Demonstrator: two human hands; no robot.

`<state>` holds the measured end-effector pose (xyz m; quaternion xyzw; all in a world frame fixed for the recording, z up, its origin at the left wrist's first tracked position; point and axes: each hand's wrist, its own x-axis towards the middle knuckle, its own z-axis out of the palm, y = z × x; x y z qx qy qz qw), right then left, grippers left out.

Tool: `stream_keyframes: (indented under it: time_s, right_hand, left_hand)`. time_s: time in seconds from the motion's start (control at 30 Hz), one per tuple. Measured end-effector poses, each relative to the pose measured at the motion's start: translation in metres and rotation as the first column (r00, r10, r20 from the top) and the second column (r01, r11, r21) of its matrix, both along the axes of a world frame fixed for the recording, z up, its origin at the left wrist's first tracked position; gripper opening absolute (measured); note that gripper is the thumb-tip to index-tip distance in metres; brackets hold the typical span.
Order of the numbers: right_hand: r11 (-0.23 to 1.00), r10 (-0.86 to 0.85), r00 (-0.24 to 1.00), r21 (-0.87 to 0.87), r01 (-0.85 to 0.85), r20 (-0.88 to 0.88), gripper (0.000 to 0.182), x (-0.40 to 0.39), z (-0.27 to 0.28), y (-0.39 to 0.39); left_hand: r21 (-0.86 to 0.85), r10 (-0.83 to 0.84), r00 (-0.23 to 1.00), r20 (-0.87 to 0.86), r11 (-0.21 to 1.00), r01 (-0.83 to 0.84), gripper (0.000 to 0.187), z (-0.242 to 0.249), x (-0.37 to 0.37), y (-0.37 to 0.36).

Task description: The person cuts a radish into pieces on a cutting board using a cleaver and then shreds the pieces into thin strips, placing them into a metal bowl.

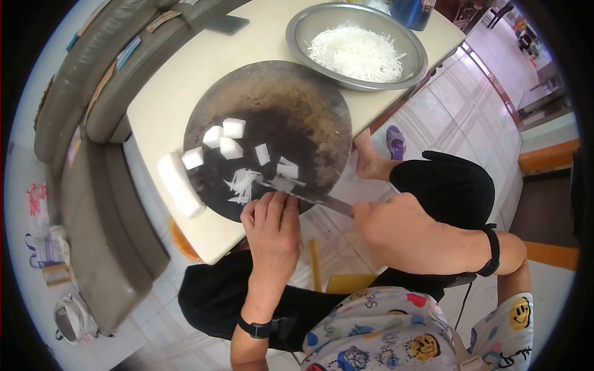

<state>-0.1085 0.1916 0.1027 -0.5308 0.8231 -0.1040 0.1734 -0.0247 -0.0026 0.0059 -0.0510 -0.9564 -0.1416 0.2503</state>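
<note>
The table (158, 102) is cream, the round board (266, 80) mottled brown and black, the shreds (356, 52) white, the sandal (396, 142) purple, and the shirt (396, 321) white with multicoloured prints and yellow smiley faces.

pale table (154, 105) carries round board (266, 86), bowl (401, 43), white cylinder (179, 185), blue container (413, 12) and dark slab (228, 25).

Black wristbands (255, 328), smiley-print shirt (396, 328), black trousers (448, 185)

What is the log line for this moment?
right hand: holding knife | left hand: near knife blade | chopping board: white vegetable chunks, shreds | metal bowl: piled shreds
</note>
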Motion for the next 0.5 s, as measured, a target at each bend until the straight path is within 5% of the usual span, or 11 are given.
stream_keyframes:
  time_s: [0.47,0.5]
  right_hand:
    - [0.999,-0.002,0.993,0.032,-0.002,0.117,0.019,-0.004,0.006,0.011]
    - [0.995,0.050,0.994,-0.088,-0.041,0.098,0.020,-0.006,0.001,0.007]
  left_hand:
    - [0.001,-0.002,1.000,0.031,1.000,0.002,0.023,0.002,0.003,-0.001]
    - [0.000,-0.008,0.999,0.031,1.000,0.008,0.024,0.003,0.002,-0.001]
